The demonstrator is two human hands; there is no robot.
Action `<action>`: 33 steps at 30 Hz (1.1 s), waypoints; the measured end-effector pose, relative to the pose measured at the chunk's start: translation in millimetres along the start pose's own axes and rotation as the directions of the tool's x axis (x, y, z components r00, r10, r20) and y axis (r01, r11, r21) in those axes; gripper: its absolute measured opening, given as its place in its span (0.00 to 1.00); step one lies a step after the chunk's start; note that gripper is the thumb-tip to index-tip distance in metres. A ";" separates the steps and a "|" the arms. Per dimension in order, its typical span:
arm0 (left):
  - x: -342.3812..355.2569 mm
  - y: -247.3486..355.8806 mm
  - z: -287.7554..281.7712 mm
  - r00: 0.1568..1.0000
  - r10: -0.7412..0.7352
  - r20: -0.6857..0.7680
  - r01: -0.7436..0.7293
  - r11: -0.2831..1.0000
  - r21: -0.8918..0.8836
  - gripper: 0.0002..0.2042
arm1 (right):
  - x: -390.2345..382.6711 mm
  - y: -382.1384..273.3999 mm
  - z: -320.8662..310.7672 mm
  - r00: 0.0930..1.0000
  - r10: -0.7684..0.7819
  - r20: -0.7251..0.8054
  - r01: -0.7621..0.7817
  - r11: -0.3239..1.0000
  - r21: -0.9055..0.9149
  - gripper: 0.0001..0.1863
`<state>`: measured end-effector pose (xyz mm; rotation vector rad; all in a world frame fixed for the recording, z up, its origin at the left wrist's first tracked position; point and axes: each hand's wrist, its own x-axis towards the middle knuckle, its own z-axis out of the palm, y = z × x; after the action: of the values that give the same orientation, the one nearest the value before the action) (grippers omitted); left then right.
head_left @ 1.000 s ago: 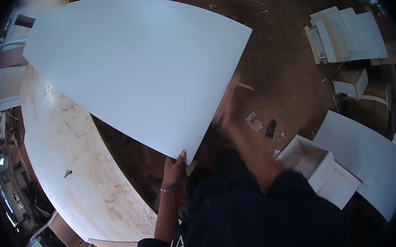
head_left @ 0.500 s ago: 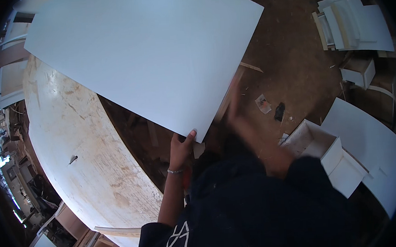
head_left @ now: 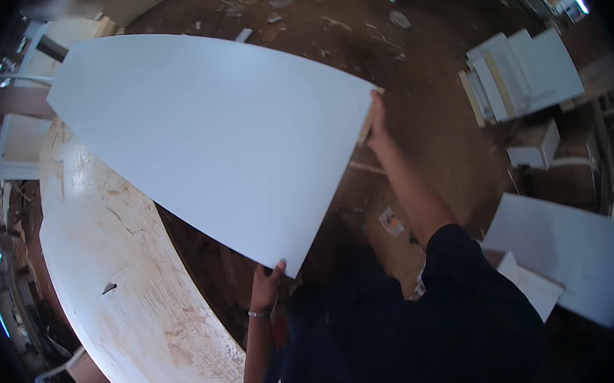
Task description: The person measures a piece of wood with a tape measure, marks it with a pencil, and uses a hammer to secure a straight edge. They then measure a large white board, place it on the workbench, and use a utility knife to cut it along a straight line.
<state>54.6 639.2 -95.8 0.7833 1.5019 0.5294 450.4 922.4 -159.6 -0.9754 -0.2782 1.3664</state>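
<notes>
A large flat white board point(head_left: 210, 134) stretches away from me, partly over the worn, curved-looking tabletop on the left. My left hand point(head_left: 264, 285) is closed on the board near its closest corner, with the thumb on top and the other fingers hidden underneath. At the far right corner my right hand point(head_left: 378, 121) wraps round the board's edge. A narrow wooden strip point(head_left: 367, 125) shows along that edge, beside the right hand's fingers; whether it is fixed to the board I cannot tell.
The pale, scuffed tabletop point(head_left: 126, 254) has a small slot in it. Stacked white panels point(head_left: 527, 76), a white box point(head_left: 534, 146) and another white panel point(head_left: 560, 245) are on the right. Scraps and a paper piece point(head_left: 391, 222) litter the brown floor.
My right hand, a blur beside the board's edge before, now grips its far right corner. The view has shifted, showing the board's far edge and more floor beyond. My left hand keeps its hold.
</notes>
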 end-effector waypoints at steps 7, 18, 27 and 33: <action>-6.7 32.2 30.5 0.964 0.053 -0.262 -0.015 0.989 0.145 0.31 | 157.1 -152.8 -77.6 0.836 -0.460 -0.299 0.334 0.858 -0.390 0.39; -88.3 159.8 97.7 0.897 0.357 -0.261 -0.397 0.910 -0.119 0.59 | -225.9 -9.5 158.8 0.121 0.418 0.900 0.103 0.897 -0.430 0.47; -271.6 -143.2 -37.9 -0.117 -0.346 -0.931 -0.377 0.883 -0.280 0.42 | 175.2 -53.6 8.0 0.596 -0.125 0.794 0.771 -0.190 -0.608 0.36; -459.9 -392.0 -42.4 -0.601 -0.550 -0.580 -0.106 0.774 -0.625 0.54 | 69.6 -23.4 4.9 0.891 0.342 0.299 0.436 -0.459 -0.774 0.42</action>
<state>-63.5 45.6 -71.9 -1.2826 3.0207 1.1941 480.0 989.6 -164.8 -2.0202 -2.4278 0.7905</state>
